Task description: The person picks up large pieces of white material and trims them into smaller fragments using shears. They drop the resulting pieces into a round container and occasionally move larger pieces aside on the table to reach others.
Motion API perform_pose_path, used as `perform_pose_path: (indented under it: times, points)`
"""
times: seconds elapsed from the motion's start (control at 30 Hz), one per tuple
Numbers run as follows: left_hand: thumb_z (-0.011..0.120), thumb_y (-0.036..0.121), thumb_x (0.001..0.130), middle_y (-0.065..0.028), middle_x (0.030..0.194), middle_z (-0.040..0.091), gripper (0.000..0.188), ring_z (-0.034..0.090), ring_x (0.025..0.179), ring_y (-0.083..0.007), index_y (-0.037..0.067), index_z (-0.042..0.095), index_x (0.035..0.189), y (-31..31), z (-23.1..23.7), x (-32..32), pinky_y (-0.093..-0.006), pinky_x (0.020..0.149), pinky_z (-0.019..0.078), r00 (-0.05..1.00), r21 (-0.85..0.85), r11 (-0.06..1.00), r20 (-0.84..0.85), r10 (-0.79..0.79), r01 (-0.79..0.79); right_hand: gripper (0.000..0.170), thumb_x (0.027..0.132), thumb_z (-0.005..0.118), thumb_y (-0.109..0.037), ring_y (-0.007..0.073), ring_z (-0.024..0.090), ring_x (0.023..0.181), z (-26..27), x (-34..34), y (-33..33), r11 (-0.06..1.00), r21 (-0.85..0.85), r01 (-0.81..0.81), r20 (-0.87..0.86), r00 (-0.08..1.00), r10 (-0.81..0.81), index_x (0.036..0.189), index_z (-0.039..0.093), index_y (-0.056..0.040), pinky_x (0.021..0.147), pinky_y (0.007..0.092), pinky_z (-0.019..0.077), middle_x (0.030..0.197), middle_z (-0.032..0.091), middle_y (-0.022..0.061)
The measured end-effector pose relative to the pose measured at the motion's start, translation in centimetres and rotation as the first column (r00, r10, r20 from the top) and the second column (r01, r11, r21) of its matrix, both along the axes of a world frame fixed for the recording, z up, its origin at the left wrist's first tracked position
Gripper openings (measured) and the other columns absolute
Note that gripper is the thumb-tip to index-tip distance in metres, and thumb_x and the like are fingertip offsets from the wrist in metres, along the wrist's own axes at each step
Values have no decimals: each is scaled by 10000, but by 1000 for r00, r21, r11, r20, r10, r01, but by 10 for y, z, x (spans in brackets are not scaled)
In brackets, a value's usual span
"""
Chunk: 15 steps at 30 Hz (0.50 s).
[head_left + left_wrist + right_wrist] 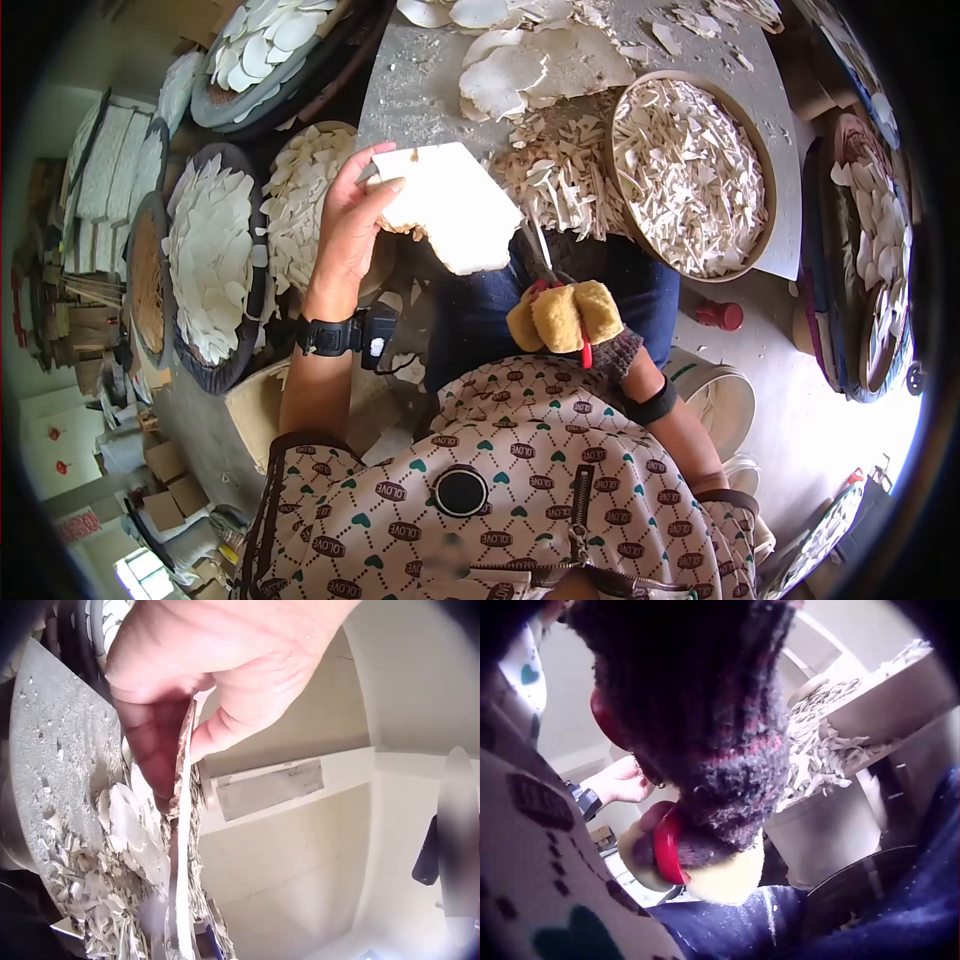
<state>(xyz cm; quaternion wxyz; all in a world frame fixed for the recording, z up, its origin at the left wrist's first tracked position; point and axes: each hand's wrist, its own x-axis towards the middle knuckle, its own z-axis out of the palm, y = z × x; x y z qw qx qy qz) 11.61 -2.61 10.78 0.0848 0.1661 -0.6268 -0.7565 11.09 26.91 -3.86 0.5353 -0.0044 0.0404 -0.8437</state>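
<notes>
My left hand (348,225) pinches a flat white slice (455,205) with a rough brown edge, thumb on the near face. In the left wrist view this slice (184,870) shows edge-on, between the thumb and the fingers. Lower right of it, my right hand (620,352), in a dark knitted glove, grips scissors with red handles and yellow sponge padding (565,315). Their narrow metal blades (541,248) point up toward the table, just right of the slice. The right wrist view shows a red handle loop (669,847) around gloved fingers.
A grey table (420,75) bears loose white chips (565,180) and larger slices (550,70). At its right sits a round tray (768,190) full of cut pieces. Trays of slices (210,250) stand left; a bucket (735,400) and red object (720,316) are on the floor at right.
</notes>
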Motion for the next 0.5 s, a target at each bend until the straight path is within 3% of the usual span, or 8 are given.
perform_pose_path:
  times: [0.1,0.13,0.23,0.27,0.3,0.37,0.5]
  points:
    - [583,5,799,-126,1016,583,435,597,895,-167,-4,412,1198,19,-11,-5,-278,771,504,996,111,990,-10,86,-84,318,892,493,-88,210,530,1049,6,5,-6,1000,25,12,54,998,-13,1177,451,45,932,342,431,1111,544,129]
    - [597,26,794,-122,1015,579,427,602,884,-179,-13,418,1179,25,-19,-6,-277,771,503,992,166,979,-20,127,-122,292,907,459,-93,227,528,1050,5,8,-5,943,317,105,-295,955,-7,1164,452,46,938,362,426,1103,542,142]
    - [577,36,796,-98,1064,574,376,578,931,-165,-12,460,1150,45,-31,-8,-290,815,472,998,259,965,-28,62,-52,259,924,416,-109,248,535,1035,2,6,-16,992,-105,64,131,990,-50,1122,470,50,932,381,431,1084,544,156]
    - [568,16,791,-104,1068,575,363,577,942,-170,-19,465,1137,52,-38,-7,-294,820,471,999,288,957,-37,29,-18,244,931,386,-109,269,544,1021,-2,6,-18,991,-114,67,225,974,-40,1087,483,50,923,400,440,1070,549,163]
    - [556,-3,797,-112,1067,575,372,576,953,-179,-13,453,1154,57,-43,-3,-307,832,472,997,278,959,62,34,-51,241,929,388,-106,273,547,1018,-3,6,-18,994,-67,86,136,988,-77,1085,485,49,921,402,441,1068,551,162]
    - [539,-24,806,-119,1062,577,391,576,962,-190,0,432,1181,72,-43,-4,-328,846,471,998,296,955,56,7,-24,235,925,393,-99,280,552,1013,-4,7,-16,991,23,134,-44,990,-133,1081,489,47,917,406,445,1064,555,159]
    - [524,-26,819,-134,1079,574,396,582,961,-190,11,414,1197,69,-49,-12,-324,842,477,1000,150,989,1,-11,11,252,923,393,-117,302,538,1039,-14,4,-11,995,48,91,-52,995,-88,1094,493,37,939,424,423,1104,544,165]
